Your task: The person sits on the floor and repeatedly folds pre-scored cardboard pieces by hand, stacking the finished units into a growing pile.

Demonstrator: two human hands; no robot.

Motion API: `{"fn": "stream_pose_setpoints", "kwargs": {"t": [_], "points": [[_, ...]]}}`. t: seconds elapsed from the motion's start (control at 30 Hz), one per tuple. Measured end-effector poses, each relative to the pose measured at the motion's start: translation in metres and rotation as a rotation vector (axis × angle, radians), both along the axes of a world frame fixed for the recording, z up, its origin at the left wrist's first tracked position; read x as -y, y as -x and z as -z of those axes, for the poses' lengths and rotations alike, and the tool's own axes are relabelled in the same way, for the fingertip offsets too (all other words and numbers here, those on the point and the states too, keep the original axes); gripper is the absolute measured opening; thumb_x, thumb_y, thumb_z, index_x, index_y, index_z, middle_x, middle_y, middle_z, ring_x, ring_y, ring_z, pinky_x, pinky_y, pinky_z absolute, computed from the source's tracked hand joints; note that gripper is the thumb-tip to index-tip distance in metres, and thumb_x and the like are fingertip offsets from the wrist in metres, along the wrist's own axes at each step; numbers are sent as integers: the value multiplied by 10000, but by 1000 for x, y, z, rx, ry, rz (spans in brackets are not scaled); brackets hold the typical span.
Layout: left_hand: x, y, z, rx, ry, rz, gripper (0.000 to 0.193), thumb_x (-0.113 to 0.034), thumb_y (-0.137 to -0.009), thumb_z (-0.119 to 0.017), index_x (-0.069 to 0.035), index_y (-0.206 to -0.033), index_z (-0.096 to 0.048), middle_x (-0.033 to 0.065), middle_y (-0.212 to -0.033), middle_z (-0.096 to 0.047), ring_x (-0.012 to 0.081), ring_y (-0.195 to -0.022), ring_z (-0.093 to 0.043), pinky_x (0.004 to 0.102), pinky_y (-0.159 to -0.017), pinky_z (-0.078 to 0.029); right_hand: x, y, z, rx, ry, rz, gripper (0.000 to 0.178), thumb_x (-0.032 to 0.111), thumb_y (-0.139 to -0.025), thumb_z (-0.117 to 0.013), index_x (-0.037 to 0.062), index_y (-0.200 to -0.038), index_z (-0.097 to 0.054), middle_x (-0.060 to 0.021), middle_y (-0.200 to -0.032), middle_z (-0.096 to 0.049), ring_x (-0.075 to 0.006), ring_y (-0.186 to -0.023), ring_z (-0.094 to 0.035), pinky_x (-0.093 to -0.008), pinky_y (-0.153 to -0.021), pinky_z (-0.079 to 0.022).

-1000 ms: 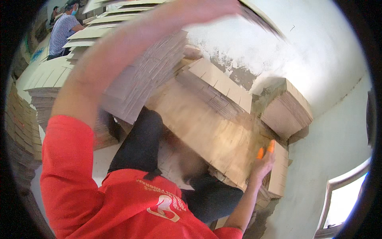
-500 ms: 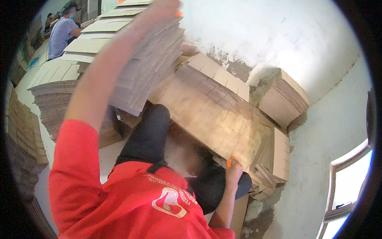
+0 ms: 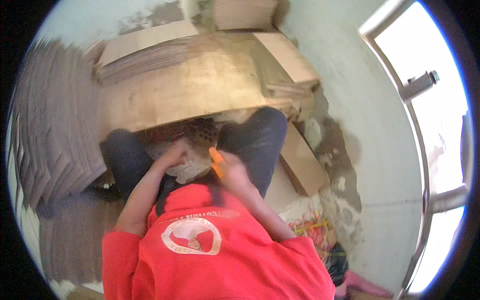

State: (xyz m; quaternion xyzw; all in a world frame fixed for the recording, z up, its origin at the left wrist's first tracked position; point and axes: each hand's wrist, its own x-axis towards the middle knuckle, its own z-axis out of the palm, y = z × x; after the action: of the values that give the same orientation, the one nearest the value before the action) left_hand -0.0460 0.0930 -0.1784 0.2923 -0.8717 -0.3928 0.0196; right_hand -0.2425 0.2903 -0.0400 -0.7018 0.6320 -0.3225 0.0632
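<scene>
My left hand point(image 3: 175, 155) is between my knees in front of the low wooden board. Its fingers are curled together; whatever they hold, if anything, is too blurred to name. To its right, my right hand point(image 3: 233, 170) is smeared by motion above my right thigh. Bright orange pieces point(image 3: 216, 156) show at its fingertips and look like finger coverings, with the fingers apart and nothing visible between them. Beyond my knees lies the wooden board point(image 3: 150, 102), with a stack of slotted brown cardboard sheets point(image 3: 145, 57) along its far side.
A tall, uneven pile of cardboard sheets point(image 3: 60, 120) rises on the left. More cardboard point(image 3: 287, 57) sits at the board's right end, and a cardboard piece point(image 3: 302, 160) lies beside my right knee. Colourful strips point(image 3: 312, 225) lie near the wall. A window frame point(image 3: 417, 90) is at the right.
My left hand has come down from the tall pile to between my knees. My right hand has left the board's edge and moved in toward my lap. The view has swung right.
</scene>
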Motion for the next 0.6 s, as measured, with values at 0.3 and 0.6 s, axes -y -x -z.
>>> {"fn": "stream_pose_setpoints", "kwargs": {"t": [0.3, 0.6], "points": [[6, -1, 24, 251, -419, -65, 476, 86, -695, -561, 5, -1163, -531, 168, -832, -632, 235, -678, -632, 377, -523, -500, -49, 63, 36, 622, 272, 742, 585, 181, -860, -704, 70, -1385, -472, -148, -1308, -548, -323, -1194, -523, -428, -1008, -422], [3, 25, 8, 74, -333, -235, 470, -64, -782, -704, -6, -1213, -526, 178, -986, -667, 236, -948, -645, 313, -767, -524, -140, 191, 259, 1987, 389, 1350, 747, 487, -906, -587, 115, -1471, -269, -201, -1470, -326, -371, -1312, -395, -584, -1003, -409]]}}
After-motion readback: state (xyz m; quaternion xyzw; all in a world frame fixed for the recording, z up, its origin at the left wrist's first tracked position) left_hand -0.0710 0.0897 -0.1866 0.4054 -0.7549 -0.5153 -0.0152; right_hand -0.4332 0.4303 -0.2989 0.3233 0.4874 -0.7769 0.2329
